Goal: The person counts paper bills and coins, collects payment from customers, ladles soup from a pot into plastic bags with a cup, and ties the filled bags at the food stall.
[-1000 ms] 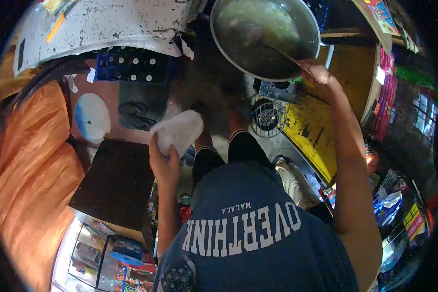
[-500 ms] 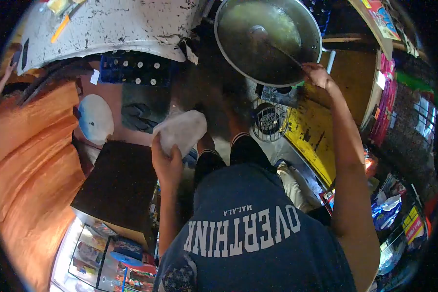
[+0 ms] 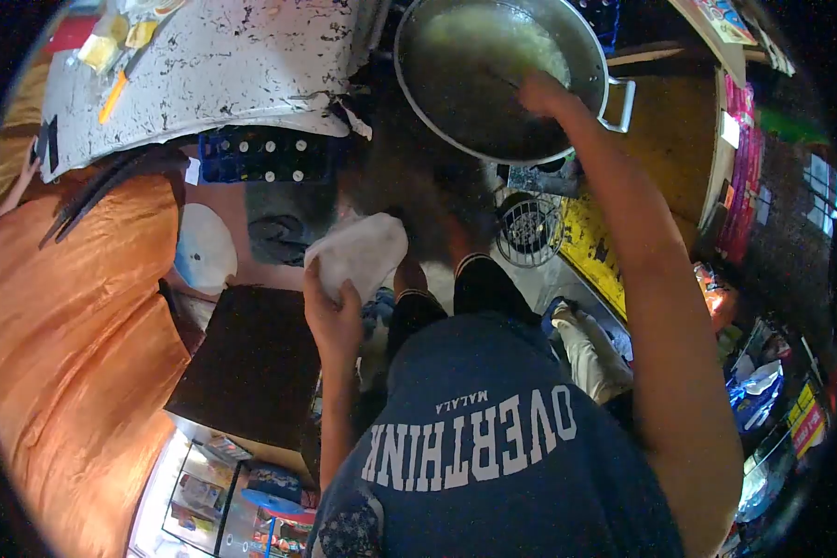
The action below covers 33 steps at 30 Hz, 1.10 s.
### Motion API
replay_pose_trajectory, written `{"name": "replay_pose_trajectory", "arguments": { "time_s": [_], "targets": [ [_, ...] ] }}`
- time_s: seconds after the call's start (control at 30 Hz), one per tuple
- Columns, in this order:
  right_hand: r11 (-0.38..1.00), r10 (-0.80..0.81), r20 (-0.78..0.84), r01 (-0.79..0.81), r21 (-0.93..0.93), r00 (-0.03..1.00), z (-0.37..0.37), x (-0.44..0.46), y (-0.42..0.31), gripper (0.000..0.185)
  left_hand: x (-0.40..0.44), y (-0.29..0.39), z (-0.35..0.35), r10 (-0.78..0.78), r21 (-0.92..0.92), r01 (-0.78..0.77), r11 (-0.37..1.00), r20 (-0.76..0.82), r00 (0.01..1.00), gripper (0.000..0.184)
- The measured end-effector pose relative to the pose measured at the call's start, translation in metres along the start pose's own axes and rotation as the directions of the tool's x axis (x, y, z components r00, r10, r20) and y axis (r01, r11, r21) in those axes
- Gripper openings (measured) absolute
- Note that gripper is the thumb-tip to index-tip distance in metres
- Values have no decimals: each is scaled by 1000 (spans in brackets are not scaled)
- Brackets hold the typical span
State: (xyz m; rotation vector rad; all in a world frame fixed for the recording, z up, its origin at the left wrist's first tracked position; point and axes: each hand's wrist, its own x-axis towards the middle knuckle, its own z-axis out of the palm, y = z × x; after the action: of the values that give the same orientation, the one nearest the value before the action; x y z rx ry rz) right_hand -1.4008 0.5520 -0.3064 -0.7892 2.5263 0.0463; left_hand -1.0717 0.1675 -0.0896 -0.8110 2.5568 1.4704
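At the top centre is a large metal pot (image 3: 567,139) with cloudy, greenish liquid in it. My right hand (image 3: 547,96) reaches over the pot, closed on the handle of a ladle (image 3: 502,77); the ladle's bowl is hidden in the liquid. My left hand (image 3: 333,307) grips a whitish, translucent plastic container (image 3: 358,253) by its near edge, well below and left of the pot. What the container holds is too blurred to tell.
A worn white surface (image 3: 242,65) is at the upper left, over a dark crate of bottles (image 3: 265,156). Orange cloth (image 3: 74,335) hangs left, near a dark-topped cabinet (image 3: 251,363). A round wire-guarded object (image 3: 530,228) stands below the pot. Another person's hand (image 3: 23,177) shows far left.
My right hand has moved left and up, farther over the pot, and the ladle's bowl has gone from sight in the liquid. My left hand still holds the container.
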Motion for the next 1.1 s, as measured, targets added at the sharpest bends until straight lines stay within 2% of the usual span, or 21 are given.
{"name": "replay_pose_trajectory", "arguments": {
  "time_s": [0.07, 0.1, 0.17, 0.27, 0.3, 0.33, 0.47, 0.5, 0.57, 0.6, 0.67, 0.7, 0.77, 0.8, 0.83, 0.87, 0.9, 0.93, 0.97, 1.03, 1.1],
  "targets": [
    [997, -66, -31, 65, -43, 997, -9, 2, -2, 24, 1, -5, -1, -10, 1, 10, 1000, -3, 1000, 52],
    [987, 17, 48, -24, 158, 999, -59, -16, -23, 25, 0, -7, -2, -23, 30, 24, 999, -4, 1000, 53],
    [934, 75, 145, -120, 336, 987, -91, -42, -46, 26, -2, -11, -3, -44, 53, 45, 998, -13, 999, 53],
    [820, 129, -70, -67, 569, 989, -97, -53, -37, 26, -2, -15, -6, -6, 50, 7, 999, -30, 1000, 53],
    [766, 225, 199, -299, 569, 954, -101, -48, -29, 27, -1, -15, -7, -5, 51, 6, 999, -29, 1000, 53],
    [691, 299, 453, -518, 504, 840, -104, -43, -23, 29, 0, -15, -8, -4, 52, 5, 999, -26, 1000, 53],
    [630, 407, 420, -582, 514, 811, -89, -38, -19, 29, 6, -10, -6, -28, 28, 29, 999, -41, 999, 53],
    [786, 307, 329, -433, 442, 893, -89, -38, -28, 30, 7, -10, -6, -41, 9, 42, 999, -36, 999, 52],
    [902, 183, 251, -264, 342, 951, -68, -36, -27, 30, 8, -9, -7, -55, -9, 55, 998, -30, 998, 52],
    [951, 69, -91, -38, 307, 993, -30, -34, -11, 29, 8, -7, -7, -64, -21, 64, 998, -30, 997, 52],
    [966, -77, -415, 171, 193, 907, -28, -31, -18, 28, 9, -2, -8, -73, -35, 72, 997, -34, 997, 52],
    [918, 101, -156, -32, 395, 983, -59, -32, -44, 27, 10, 3, -9, -78, -13, 78, 997, -25, 997, 52],
    [808, 233, 141, -273, 523, 962, -51, -26, -46, 26, 10, 4, -11, -82, 11, 82, 997, -13, 997, 52],
    [945, -54, -244, 128, 300, 968, -4, -12, -20, 27, 10, 3, -12, -68, 46, 68, 997, -11, 998, 52],
    [942, -236, -383, 307, 135, 893, 5, -11, -16, 27, 10, 2, -12, -54, 79, 54, 995, -10, 999, 52],
    [900, -405, -499, 430, -71, 766, 14, -9, -12, 27, 10, -3, -12, -53, 78, 53, 996, -8, 999, 52],
    [916, -68, -283, 172, 363, 957, 0, -18, -28, 28, 10, -11, -11, -24, 64, 25, 998, -13, 1000, 51],
    [841, 58, -104, 7, 541, 993, -14, -26, -37, 29, 10, -16, -12, 2, 51, -1, 999, -20, 1000, 51],
    [729, 181, 81, -189, 658, 980, -29, -35, -46, 30, 9, -16, -14, -2, 54, 3, 999, -23, 1000, 51],
    [494, 320, 365, -482, 724, 874, -51, -47, -53, 29, 9, -16, -15, -40, 16, 41, 999, -16, 999, 51],
    [464, 294, 377, -476, 747, 878, -54, -54, -52, 29, 11, -8, -17, -31, 37, 31, 999, -14, 999, 50]
  ]
}}
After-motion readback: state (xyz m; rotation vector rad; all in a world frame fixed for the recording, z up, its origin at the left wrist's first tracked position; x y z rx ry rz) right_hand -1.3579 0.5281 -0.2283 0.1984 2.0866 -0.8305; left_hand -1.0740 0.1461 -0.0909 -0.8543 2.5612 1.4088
